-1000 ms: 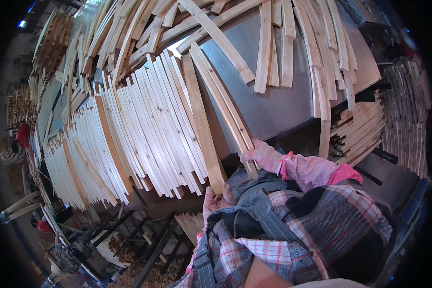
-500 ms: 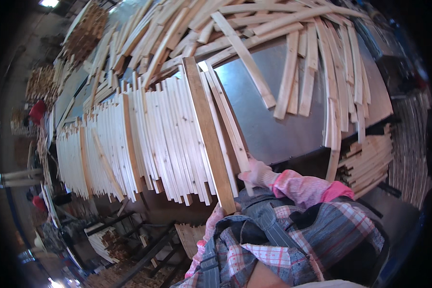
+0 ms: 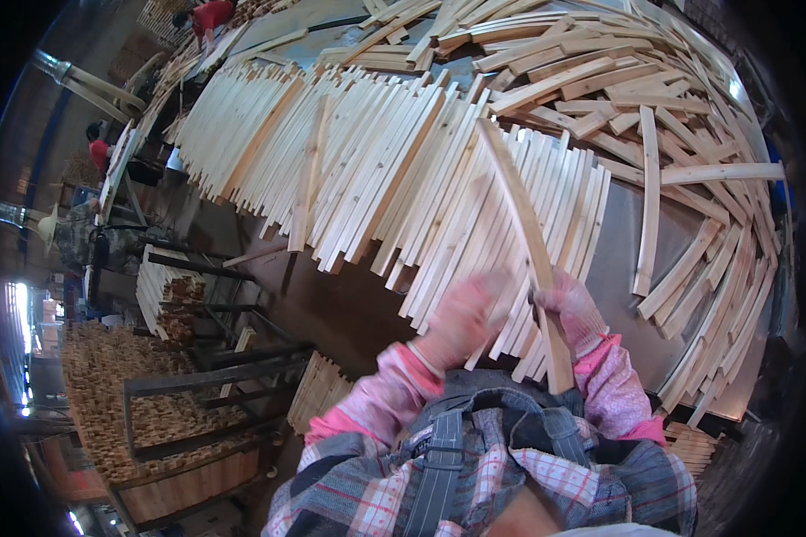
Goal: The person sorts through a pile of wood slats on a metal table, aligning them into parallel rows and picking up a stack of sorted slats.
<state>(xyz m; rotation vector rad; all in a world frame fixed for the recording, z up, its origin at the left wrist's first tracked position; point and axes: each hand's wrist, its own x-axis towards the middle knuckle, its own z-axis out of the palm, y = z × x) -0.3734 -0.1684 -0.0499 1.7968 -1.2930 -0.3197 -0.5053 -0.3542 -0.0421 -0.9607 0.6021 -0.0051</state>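
A wooden strip (image 3: 521,206) slants up and away from my body over a row of pale wooden strips. My right hand (image 3: 571,309), in a pinkish glove, is closed around its near part. To its left, my left hand (image 3: 464,313) is smeared by motion above the near ends of the row, and its fingers cannot be made out. The row of strips (image 3: 367,170) lies side by side across the metal table (image 3: 620,224), with uneven near ends sticking out past the edge. A few darker strips lie among or on top of them.
A heap of loose strips (image 3: 591,76) covers the far and right parts of the table. Left of me stand a dark metal frame (image 3: 215,367) and a large stack of wood (image 3: 121,394). Farther left are people, one in a red top (image 3: 210,16).
The view has shifted, bringing more of the left side in. My right hand now holds a strip over the row. My left hand has come up from the lower end of a darker board.
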